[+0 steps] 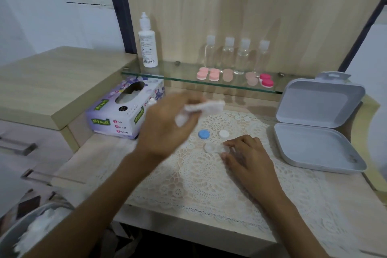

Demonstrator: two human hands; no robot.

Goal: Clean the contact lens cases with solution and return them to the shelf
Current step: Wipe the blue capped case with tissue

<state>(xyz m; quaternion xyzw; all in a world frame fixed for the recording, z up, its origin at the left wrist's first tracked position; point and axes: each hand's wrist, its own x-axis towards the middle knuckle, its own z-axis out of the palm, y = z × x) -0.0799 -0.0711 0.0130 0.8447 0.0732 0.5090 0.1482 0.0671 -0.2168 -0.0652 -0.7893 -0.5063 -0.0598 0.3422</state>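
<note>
**Open lens case on a lace-covered desk**

Pale wood desk (94, 153) with lace mat (199, 174); glass shelf (180, 73) behind carries capped cases (213, 74) and a solution bottle (147, 46). The clear case base (211, 148) lies on the mat, long axis left to right, wells up. The right hand (249, 157) pinches its right end. The left hand (165, 125), raised, grips a crumpled tissue (209, 107). A blue cap (203, 134) and a white cap (223, 133) lie just behind. The bin (12, 232) holds used tissues.

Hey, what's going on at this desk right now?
A person is cleaning a contact lens case. The left hand holds a crumpled tissue above the lace mat. The right hand pinches the open clear lens case on the mat, with its blue cap and white cap lying beside it. Several pink cases sit on the glass shelf near the solution bottle.
</note>
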